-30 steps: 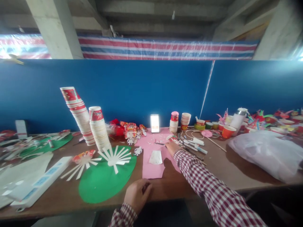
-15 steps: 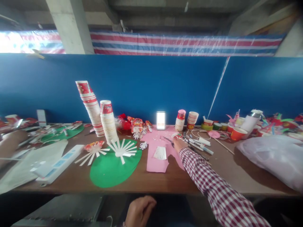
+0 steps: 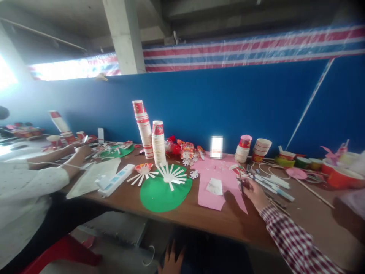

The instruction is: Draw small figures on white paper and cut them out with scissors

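My right hand (image 3: 255,192), in a checked sleeve, is closed round a dark pair of scissors (image 3: 242,183), their blades blurred. It is over the right edge of a cut pink paper sheet (image 3: 209,199), beside several pens (image 3: 269,182). A small white paper piece with faint drawing (image 3: 214,187) lies on the pink sheet. My left hand (image 3: 171,260) is low at the bottom, below the table edge, its fingers spread and holding nothing. Left of the pink sheet, a fan of white paper strips (image 3: 171,177) rests partly on a green paper oval (image 3: 162,201).
Two tall stacks of paper cups (image 3: 158,142) stand behind the green oval. Shorter cup stacks (image 3: 261,148) are at the back right. A white power strip (image 3: 118,180) lies left. Another person's hand (image 3: 83,151) works farther left. A thin stick (image 3: 316,194) lies right.
The view has turned left, so things sit farther right in the picture. My right hand has drawn back toward me with the scissors. My left hand's fingers have spread from a curled position.
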`<state>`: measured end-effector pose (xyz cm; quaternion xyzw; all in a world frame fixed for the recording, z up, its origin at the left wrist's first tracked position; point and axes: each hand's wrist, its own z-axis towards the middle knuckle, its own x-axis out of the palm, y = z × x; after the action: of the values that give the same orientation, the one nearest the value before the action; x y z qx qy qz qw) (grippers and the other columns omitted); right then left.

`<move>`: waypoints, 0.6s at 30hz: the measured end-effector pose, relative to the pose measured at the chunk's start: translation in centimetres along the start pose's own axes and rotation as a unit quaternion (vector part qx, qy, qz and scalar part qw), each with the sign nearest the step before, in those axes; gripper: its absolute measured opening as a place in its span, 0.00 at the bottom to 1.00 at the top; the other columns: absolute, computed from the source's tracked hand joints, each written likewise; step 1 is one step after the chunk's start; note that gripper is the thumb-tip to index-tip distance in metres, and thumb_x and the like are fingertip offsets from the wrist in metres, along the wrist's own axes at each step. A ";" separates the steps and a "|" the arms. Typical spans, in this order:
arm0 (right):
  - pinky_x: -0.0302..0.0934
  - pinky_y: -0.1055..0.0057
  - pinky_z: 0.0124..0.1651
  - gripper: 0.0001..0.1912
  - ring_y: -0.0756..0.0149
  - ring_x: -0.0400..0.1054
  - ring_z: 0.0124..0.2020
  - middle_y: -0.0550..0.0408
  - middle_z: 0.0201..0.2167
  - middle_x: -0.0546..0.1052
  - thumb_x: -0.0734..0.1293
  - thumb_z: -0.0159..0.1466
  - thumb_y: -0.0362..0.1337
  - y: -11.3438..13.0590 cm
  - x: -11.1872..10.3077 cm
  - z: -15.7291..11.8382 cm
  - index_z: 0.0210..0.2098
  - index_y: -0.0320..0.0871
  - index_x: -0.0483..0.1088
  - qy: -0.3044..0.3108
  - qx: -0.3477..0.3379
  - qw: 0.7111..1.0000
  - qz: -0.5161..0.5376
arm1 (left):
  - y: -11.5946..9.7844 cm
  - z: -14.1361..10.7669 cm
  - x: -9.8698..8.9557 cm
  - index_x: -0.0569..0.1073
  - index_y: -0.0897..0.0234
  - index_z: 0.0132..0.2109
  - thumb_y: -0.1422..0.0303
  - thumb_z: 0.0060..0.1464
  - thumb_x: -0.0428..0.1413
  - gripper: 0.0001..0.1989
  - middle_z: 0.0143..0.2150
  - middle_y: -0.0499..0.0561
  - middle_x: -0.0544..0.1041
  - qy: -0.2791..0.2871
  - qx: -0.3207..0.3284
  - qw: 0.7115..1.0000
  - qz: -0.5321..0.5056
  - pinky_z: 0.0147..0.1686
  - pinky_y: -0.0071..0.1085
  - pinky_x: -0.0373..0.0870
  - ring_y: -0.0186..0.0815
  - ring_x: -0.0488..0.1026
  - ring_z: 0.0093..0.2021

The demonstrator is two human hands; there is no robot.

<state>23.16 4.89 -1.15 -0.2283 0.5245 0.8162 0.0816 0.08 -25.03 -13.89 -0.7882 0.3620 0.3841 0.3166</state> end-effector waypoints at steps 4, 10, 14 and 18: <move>0.67 0.61 0.44 0.20 0.54 0.71 0.41 0.44 0.39 0.76 0.64 0.53 0.44 -0.4 0.3 -1.4 0.43 0.41 0.68 -0.036 0.005 0.999 0.027 | -0.9 -0.1 -0.1 0.45 0.44 0.62 0.59 0.52 0.48 0.32 0.67 0.56 0.39 -0.007 -0.004 1.000 -0.008 0.48 0.71 0.39 0.57 0.38 0.65; 0.67 0.57 0.43 0.27 0.51 0.70 0.43 0.42 0.41 0.75 0.64 0.52 0.48 -1.1 0.3 -1.3 0.47 0.38 0.67 -0.073 0.041 0.996 0.019 | -0.9 1.1 -1.4 0.38 0.54 0.64 0.48 0.36 0.55 0.52 0.67 0.65 0.30 0.007 -0.025 0.998 -0.055 0.45 0.70 0.46 0.69 0.36 0.62; 0.70 0.65 0.33 0.27 0.55 0.73 0.37 0.44 0.37 0.77 0.65 0.52 0.48 -1.2 0.3 -1.3 0.46 0.39 0.67 -0.069 0.057 0.996 0.029 | -0.4 2.4 -1.9 0.44 0.60 0.65 0.49 0.31 0.58 0.55 0.66 0.70 0.40 -0.012 0.012 0.995 -0.095 0.52 0.61 0.46 0.71 0.45 0.60; 0.70 0.67 0.28 0.27 0.59 0.73 0.29 0.47 0.32 0.78 0.65 0.53 0.47 -1.1 0.3 -1.4 0.48 0.39 0.66 -0.063 0.065 0.995 0.041 | 0.1 3.9 -1.9 0.47 0.62 0.64 0.49 0.30 0.59 0.55 0.64 0.73 0.48 -0.046 0.021 0.991 -0.120 0.48 0.56 0.56 0.68 0.60 0.54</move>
<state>23.67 4.13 -2.65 -0.1491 0.5795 0.7955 0.0952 -2.32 -21.43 -14.25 -0.8009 0.2576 0.3713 0.3929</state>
